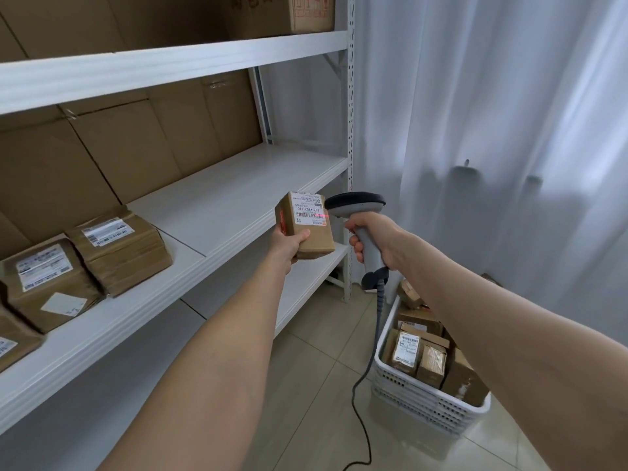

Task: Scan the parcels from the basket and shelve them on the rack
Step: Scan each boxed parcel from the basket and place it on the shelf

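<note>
While scanner (356, 205) reads parcel (306, 229), basket (418, 399) holding brown parcels (431, 365)

The rack (238, 198) stands on the left, with shelved parcels (119, 249) lying side by side at the left end of its middle shelf and cardboard (136, 141) standing behind them. The basket (418, 396) sits on the floor right of the rack, before the curtain (492, 113), with other parcels (407, 351) in it. Between them, the left hand (287, 244) holds a parcel (307, 226) just left of the scanner (360, 212) in the right hand (373, 239).
</note>
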